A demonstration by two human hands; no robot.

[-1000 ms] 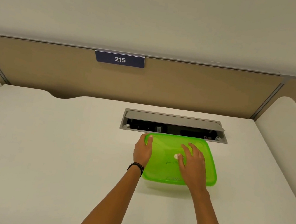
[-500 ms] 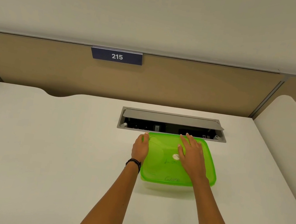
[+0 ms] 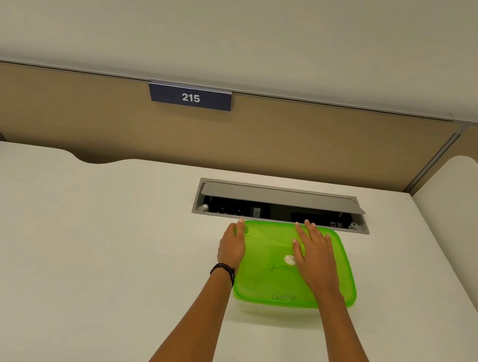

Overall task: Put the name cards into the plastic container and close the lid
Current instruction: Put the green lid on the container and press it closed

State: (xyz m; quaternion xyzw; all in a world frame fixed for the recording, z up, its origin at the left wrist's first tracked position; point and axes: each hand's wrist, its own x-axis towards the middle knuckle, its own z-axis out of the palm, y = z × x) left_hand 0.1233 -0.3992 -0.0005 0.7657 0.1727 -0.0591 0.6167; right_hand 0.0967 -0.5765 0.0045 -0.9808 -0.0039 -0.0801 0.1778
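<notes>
A bright green lid (image 3: 268,266) lies on top of the clear plastic container (image 3: 273,310), of which only a pale strip shows below the lid's near edge. The lid bears a small round sticker and handwritten words. My right hand (image 3: 315,257) rests flat on the lid, fingers spread, reaching to its far edge. My left hand (image 3: 232,244) lies against the lid's left rim, thumb on the far left corner. No name cards are visible; the inside of the container is hidden.
The container sits on a white desk (image 3: 64,247). Just behind it is a grey cable hatch (image 3: 282,205) with its flap raised. A tan partition carries a blue sign reading 215 (image 3: 190,97). White side panels (image 3: 469,223) flank the desk.
My right hand has slid from the lid's middle toward its far edge. My left hand has stayed at the left rim. The view has shifted slightly.
</notes>
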